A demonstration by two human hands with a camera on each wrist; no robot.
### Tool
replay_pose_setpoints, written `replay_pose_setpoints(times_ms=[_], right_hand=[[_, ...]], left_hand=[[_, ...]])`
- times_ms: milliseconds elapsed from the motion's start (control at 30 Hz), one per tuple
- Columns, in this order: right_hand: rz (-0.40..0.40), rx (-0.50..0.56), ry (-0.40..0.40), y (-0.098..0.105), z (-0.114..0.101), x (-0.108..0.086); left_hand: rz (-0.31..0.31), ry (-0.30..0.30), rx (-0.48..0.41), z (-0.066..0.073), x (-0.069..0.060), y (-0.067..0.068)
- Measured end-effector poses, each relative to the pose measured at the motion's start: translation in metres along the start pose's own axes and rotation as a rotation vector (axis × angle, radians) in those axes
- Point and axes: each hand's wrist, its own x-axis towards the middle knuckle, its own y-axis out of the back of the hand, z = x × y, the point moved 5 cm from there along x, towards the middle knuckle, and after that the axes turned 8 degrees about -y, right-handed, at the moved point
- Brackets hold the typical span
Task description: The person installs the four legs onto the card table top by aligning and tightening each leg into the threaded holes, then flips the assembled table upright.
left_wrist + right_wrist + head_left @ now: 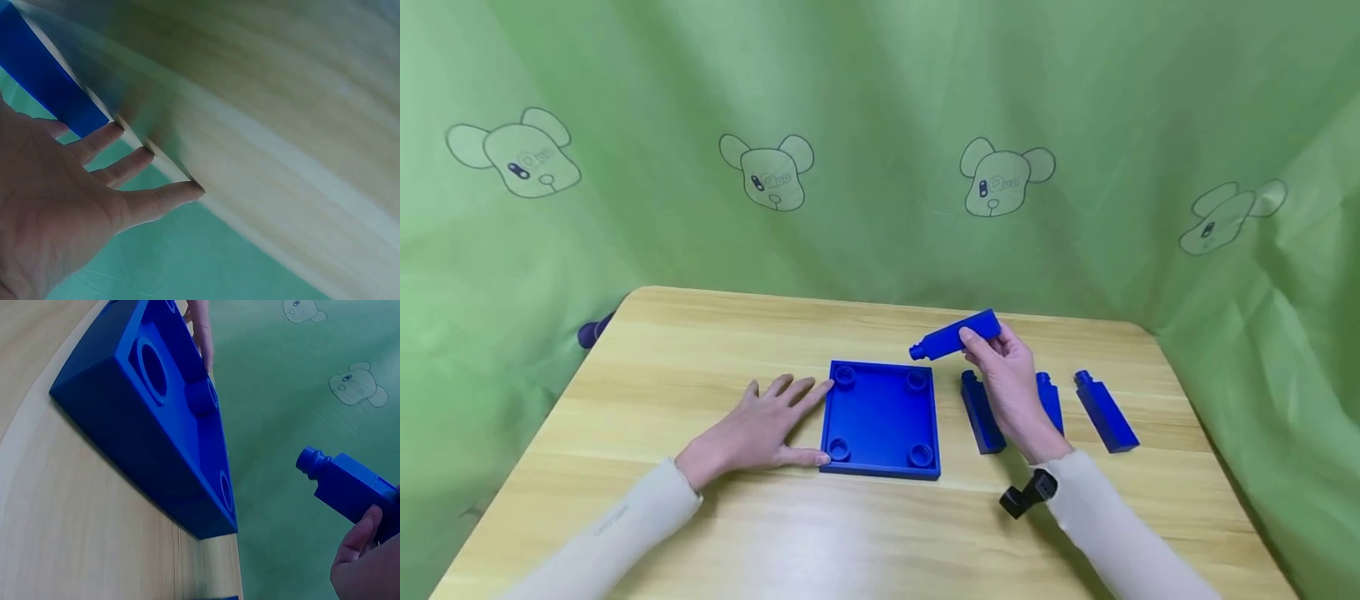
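Blue square plate (880,417) lies flat on the wood table (760,546), open side up, 4 round sockets (921,455) at its corners. Left hand (760,427) is at the plate's left side: fingers straight and spread, gripping nothing, thumb touching the near-left corner, index fingertip at the left rim close to the far-left corner. Right hand (1009,385) is right of the plate's far-right corner, thumb and curled fingers pinching a blue leg (951,337); leg is up off the table, slightly tilted, knobbed end aimed left near that corner, not touching the plate. 3 spare legs (1107,412) lie right of the plate, knobbed ends pointing away; middle of these is partly hidden by the right hand. Black device (1039,487) on the wrist, right of the plate's near-right corner. Green curtain (880,242) hangs beyond the plate
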Motion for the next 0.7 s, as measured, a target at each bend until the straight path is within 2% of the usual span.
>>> replay_pose_setpoints(times_ms=[233, 367, 700], right_hand=[[-0.102, -0.120, 0.020, -0.027, 0.005, 0.002], [-0.125, -0.177, 0.025, -0.042, 0.007, 0.003], [-0.227, -0.299, -0.011, -0.070, 0.016, 0.006]], left_hand=[[-0.005, 0.008, -0.006, 0.001, -0.002, -0.001], [-0.010, 0.009, -0.009, 0.001, -0.002, 0.001], [-0.003, 0.014, -0.009, 0.001, -0.001, 0.000]])
